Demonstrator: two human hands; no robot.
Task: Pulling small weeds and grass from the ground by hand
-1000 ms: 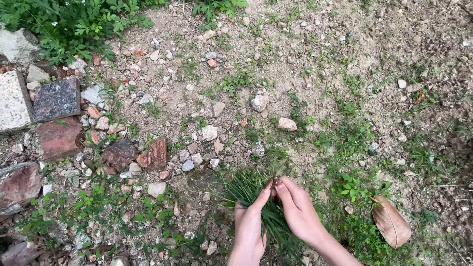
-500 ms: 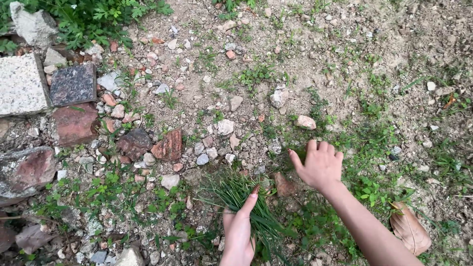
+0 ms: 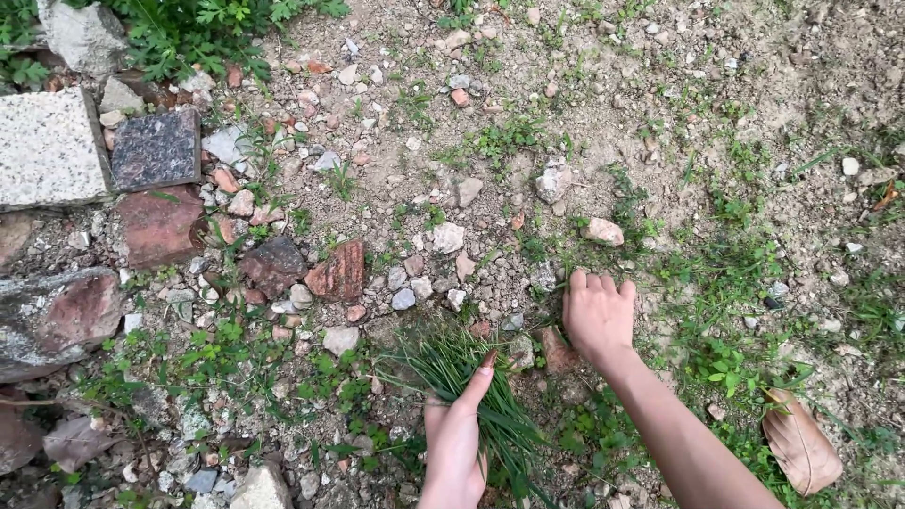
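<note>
My left hand [image 3: 455,441] holds a bunch of thin green grass blades [image 3: 451,362] near the bottom middle, thumb stretched up along it. My right hand [image 3: 598,312] reaches out to the right of the bunch, fingers curled down onto the ground among low weeds [image 3: 556,256]; whether it grips anything is hidden under the fingers. A small pinkish stone [image 3: 603,231] lies just beyond that hand.
Bare stony soil with scattered pebbles fills the view. Stone and brick slabs [image 3: 156,149] lie at the left with leafy plants [image 3: 179,24] behind them. A dry brown leaf [image 3: 801,445] lies at the lower right. Patches of low weeds [image 3: 731,363] grow to the right.
My right hand left the grass bunch, moved up and right, then curled its fingers down onto the ground. The left hand kept holding the bunch. The view drifted slightly.
</note>
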